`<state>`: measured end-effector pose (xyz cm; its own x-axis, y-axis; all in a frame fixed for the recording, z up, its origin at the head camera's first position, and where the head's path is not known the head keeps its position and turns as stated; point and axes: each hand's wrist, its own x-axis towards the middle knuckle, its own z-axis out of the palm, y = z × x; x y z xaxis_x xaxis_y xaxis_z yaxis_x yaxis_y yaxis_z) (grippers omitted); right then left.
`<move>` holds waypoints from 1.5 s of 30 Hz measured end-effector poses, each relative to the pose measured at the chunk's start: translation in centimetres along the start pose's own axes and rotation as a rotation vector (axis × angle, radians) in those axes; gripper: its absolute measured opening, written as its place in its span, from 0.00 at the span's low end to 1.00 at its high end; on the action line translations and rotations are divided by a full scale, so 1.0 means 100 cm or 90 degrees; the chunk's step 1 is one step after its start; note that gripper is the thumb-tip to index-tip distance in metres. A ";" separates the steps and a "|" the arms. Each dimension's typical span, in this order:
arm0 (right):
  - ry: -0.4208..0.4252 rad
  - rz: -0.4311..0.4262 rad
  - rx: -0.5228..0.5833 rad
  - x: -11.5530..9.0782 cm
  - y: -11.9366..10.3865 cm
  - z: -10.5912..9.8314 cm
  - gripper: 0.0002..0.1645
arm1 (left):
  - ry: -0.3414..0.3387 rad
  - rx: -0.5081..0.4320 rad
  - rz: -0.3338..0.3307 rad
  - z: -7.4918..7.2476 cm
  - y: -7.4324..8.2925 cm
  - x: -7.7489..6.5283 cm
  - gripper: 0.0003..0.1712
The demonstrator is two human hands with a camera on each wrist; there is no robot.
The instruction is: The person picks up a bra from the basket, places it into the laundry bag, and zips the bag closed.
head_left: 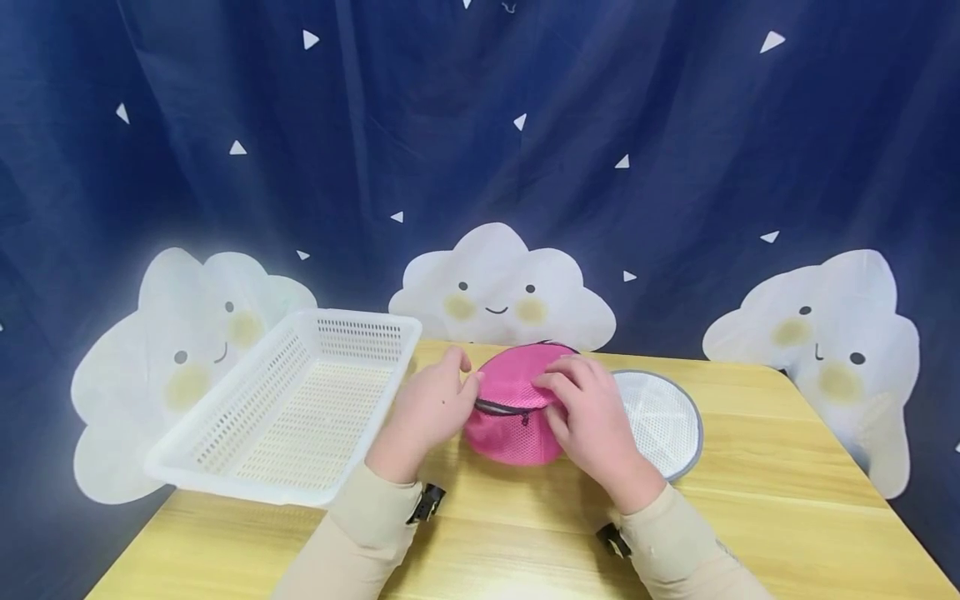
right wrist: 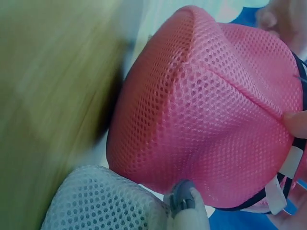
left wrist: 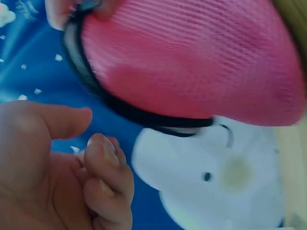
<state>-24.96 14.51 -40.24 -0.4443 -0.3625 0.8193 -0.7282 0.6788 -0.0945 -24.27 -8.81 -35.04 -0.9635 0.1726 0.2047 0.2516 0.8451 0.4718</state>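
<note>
Pinching the pink bag (head_left: 510, 442) at three o'clock, the right hand (head_left: 597, 418) likely steadies it, while the left hand (head_left: 432, 406), at nine, holds nothing.

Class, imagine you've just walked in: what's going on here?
A person is working on a pink mesh bag at a wooden table. Of their hands, the right hand pinches its dark-trimmed edge, while the left hand is beside it, fingers loosely curled and holding nothing. A white basket stands to the left; a round white mesh item with a grey rim lies to the right.
</note>
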 end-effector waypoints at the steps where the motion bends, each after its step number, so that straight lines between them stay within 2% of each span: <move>1: -0.002 0.000 -0.002 -0.001 0.000 -0.001 0.15 | 0.007 0.013 0.020 -0.002 0.004 -0.004 0.14; 6: -0.026 -0.013 -0.013 -0.002 0.001 -0.003 0.15 | 0.008 0.069 0.141 0.000 0.024 -0.020 0.16; 9: -0.044 -0.024 -0.011 -0.002 0.001 -0.005 0.15 | 0.018 0.099 0.168 0.007 0.031 -0.025 0.17; 14: -0.060 -0.046 0.012 -0.002 -0.001 -0.003 0.15 | 0.056 0.119 0.161 0.014 0.036 -0.026 0.18; 18: -0.067 -0.061 0.030 -0.003 -0.004 0.001 0.14 | 0.062 0.122 0.154 0.018 0.038 -0.025 0.20; 22: -0.065 -0.070 0.036 -0.005 -0.006 0.004 0.12 | 0.074 0.145 0.172 0.021 0.040 -0.025 0.21; 27: -0.051 -0.075 0.036 -0.006 -0.007 0.004 0.12 | 0.112 0.191 0.206 0.027 0.041 -0.025 0.20; 31: -0.040 -0.076 0.040 -0.007 -0.007 0.006 0.11 | 0.121 0.192 0.226 0.030 0.040 -0.027 0.16; 36: -0.035 -0.062 0.041 -0.009 -0.008 0.007 0.11 | 0.122 0.186 0.223 0.033 0.041 -0.028 0.16; 40: -0.018 -0.061 0.040 -0.009 -0.009 0.006 0.12 | 0.119 0.188 0.220 0.034 0.044 -0.029 0.20; 45: 0.038 -0.099 0.051 -0.008 -0.010 0.006 0.10 | 0.134 0.180 0.235 0.039 0.044 -0.028 0.20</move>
<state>-24.23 13.73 -41.18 -0.2934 -0.4191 0.8592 -0.8262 0.5633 -0.0073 -20.79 -3.64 -36.86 -0.7684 0.4047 0.4958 0.5091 0.8560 0.0903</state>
